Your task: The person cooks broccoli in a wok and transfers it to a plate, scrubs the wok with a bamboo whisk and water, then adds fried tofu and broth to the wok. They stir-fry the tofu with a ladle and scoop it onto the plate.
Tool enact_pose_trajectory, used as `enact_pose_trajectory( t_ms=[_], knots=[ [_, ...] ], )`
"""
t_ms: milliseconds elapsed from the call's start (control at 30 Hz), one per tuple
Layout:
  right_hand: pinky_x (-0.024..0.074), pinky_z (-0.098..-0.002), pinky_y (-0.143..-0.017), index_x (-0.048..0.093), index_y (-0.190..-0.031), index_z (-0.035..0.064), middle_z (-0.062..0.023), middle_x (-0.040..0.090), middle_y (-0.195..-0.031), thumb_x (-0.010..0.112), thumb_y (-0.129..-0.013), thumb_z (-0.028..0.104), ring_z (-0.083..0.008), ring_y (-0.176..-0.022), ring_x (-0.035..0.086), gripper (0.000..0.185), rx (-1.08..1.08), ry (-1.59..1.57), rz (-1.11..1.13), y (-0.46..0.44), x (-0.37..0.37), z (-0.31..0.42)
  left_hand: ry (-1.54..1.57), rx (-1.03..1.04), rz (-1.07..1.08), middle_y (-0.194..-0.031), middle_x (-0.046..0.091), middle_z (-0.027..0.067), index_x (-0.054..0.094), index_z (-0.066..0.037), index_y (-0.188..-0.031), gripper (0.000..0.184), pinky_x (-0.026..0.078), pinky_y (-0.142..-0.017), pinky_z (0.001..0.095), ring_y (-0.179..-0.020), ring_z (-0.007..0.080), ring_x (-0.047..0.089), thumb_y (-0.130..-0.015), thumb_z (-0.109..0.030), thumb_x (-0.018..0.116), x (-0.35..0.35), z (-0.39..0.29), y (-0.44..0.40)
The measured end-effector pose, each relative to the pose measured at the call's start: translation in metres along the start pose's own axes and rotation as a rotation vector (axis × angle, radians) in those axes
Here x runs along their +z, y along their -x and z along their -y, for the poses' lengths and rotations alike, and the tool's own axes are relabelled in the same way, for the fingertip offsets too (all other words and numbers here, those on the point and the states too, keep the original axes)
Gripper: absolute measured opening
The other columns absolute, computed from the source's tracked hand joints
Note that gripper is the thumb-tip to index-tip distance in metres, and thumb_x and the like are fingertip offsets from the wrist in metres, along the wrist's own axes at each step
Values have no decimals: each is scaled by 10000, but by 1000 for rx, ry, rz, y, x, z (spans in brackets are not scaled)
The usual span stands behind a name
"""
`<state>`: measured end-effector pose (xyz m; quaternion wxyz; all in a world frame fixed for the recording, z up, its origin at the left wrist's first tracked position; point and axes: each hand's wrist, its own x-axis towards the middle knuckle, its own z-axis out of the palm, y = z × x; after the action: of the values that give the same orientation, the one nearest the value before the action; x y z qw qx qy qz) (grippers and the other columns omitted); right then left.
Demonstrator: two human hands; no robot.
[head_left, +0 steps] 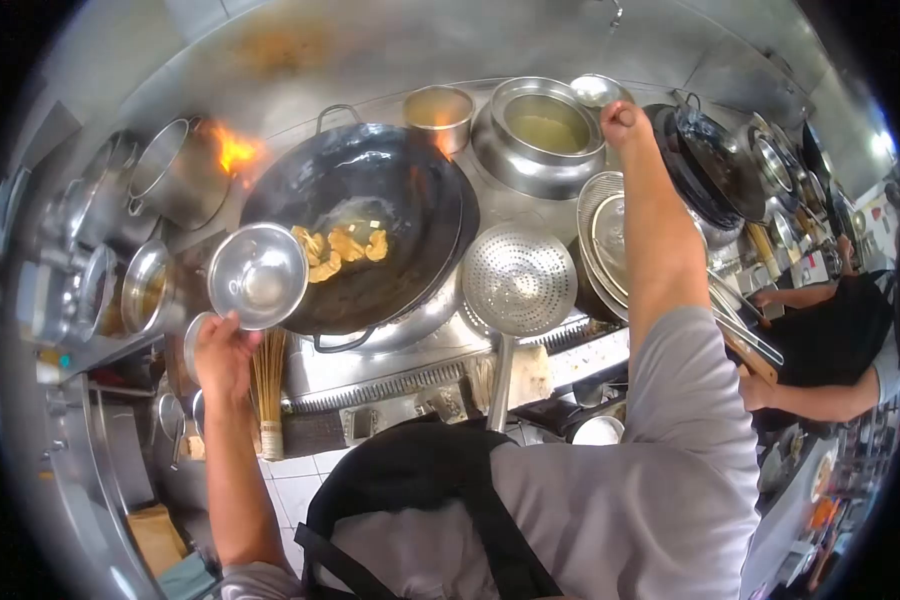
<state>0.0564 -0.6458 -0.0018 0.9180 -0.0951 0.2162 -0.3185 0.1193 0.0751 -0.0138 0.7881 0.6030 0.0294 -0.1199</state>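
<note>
Silver round metal bowl, nine o'clock, left hand gripping it; silver round metal ladle, one o'clock, right hand's fingers gripping.

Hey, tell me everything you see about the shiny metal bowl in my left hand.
The metal bowl is round, smooth and silvery, apparently stainless steel, with a thin rim and a smaller round base. Its open side faces the camera, and no food shows inside. Your left hand grips it at the near edge. In the view it overlaps the left side of the dark wok; whether the two touch, I can't tell.
</note>
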Motion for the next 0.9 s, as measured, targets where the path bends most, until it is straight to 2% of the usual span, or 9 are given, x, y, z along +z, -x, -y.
enact_pose_trajectory(
  t_ms=[200, 267, 367, 500, 567, 700, 800, 867, 900],
  knots=[
    [523, -225, -469, 467, -844, -26, -84, 516, -698, 482, -865, -51, -180, -546, 551, 36, -32, 33, -12, -10, -4, 2, 63, -10, -15, -830, 624, 50, 521, -90, -789, 161, 571, -640, 288, -730, 159, 623, -932, -51, 584, -15, 8, 9],
    [532, -234, -482, 474, -857, -27, -87, 522, -696, 495, -878, -39, -185, -549, 559, 32, -24, 174, 32, -14, -9, 2, 80, 10, -20, -792, 620, 52, 520, -84, -784, 166, 582, -620, 284, -674, 142, 621, -934, -51, 583, -16, 14, 6],
    [535, -234, -491, 488, -872, -19, -88, 543, -708, 535, -893, 3, -168, -557, 568, 56, -181, 324, -57, 2, -13, -14, 48, -42, -18, -819, 620, 59, 526, -79, -816, 134, 585, -636, 288, -708, 165, 624, -930, -47, 588, -17, 20, -2],
    [531, -261, -512, 507, -912, 18, -89, 557, -729, 565, -883, 31, -189, -600, 582, 66, -192, 502, -13, 51, -24, -38, 64, -51, -12, -867, 614, 86, 524, -72, -861, 100, 592, -663, 311, -744, 204, 621, -916, -38, 601, 0, 31, -19],
    [514, -243, -493, 502, -882, 29, -81, 564, -744, 568, -898, 50, -159, -598, 575, 72, 6, 621, 96, 101, -24, -50, 59, -64, 17, -856, 596, 91, 530, -60, -883, 86, 597, -669, 330, -747, 206, 614, -905, -34, 609, 6, 41, -37],
    [457, -173, -445, 500, -860, 7, -41, 551, -709, 559, -923, 84, -97, -534, 528, 116, 172, 508, 151, 210, -5, -112, -63, -69, 100, -862, 532, 82, 546, -14, -903, 81, 606, -651, 357, -760, 204, 592, -888, -36, 623, 28, 69, -93],
    [436, -167, -402, 476, -821, 7, -13, 492, -680, 512, -957, 121, -54, -506, 487, 180, 574, 234, 246, 264, -2, -159, -32, -97, 159, -918, 533, 128, 534, 32, -924, 88, 619, -669, 369, -780, 251, 601, -888, -8, 603, 51, 71, -120],
    [420, -164, -383, 463, -827, 6, -21, 501, -692, 519, -955, 124, -43, -498, 479, 183, 479, 341, 185, 303, -1, -201, -31, -120, 184, -928, 536, 143, 532, 49, -939, 90, 623, -677, 372, -782, 270, 604, -889, 5, 592, 58, 67, -139],
    [407, -171, -381, 470, -906, 19, -38, 530, -720, 549, -935, 105, -49, -509, 486, 121, 495, 395, 180, 322, -1, -220, -33, -173, 198, -938, 534, 152, 531, 59, -960, 94, 627, -683, 378, -807, 287, 603, -890, 18, 580, 62, 65, -145]
  ],
)
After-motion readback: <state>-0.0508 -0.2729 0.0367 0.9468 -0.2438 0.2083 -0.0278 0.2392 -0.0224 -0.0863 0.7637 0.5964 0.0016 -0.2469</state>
